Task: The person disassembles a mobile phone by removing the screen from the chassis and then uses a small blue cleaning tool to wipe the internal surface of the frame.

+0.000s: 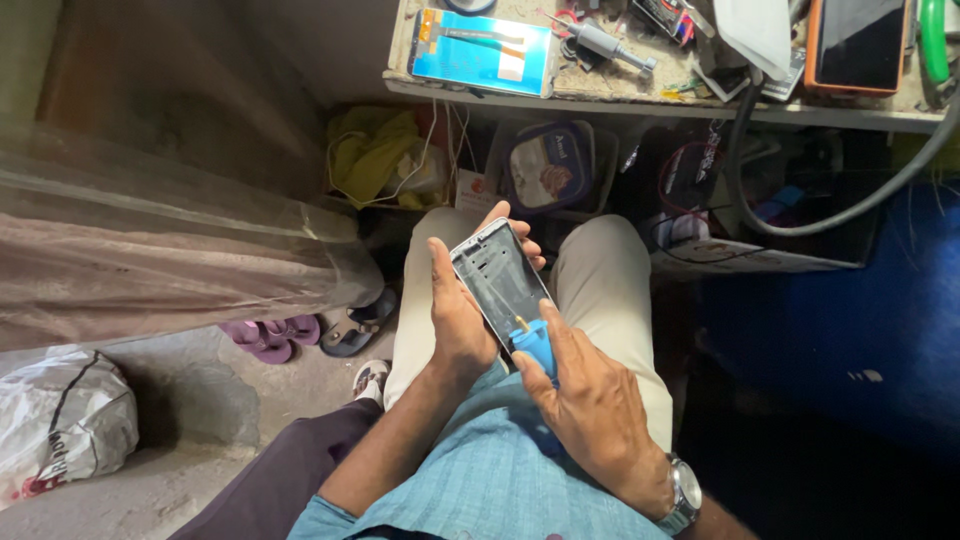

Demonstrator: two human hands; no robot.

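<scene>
Left hand (pixel 462 322) grips the opened phone (pixel 498 285); right hand (pixel 590 400) pinches the blue tool (pixel 535 347) against it. Excess pressure could scratch the phone's exposed inside.

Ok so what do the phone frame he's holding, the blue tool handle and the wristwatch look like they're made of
Phone frame: pale silvery rim with a dull sheen, probably metal or painted plastic; the dark inner plate looks matte. The left hand holds it.
Blue tool handle: smooth, evenly coloured, likely plastic; its small yellowish tip looks like metal. The right hand grips it.
Wristwatch: shiny grey linked band, apparently steel.
</scene>
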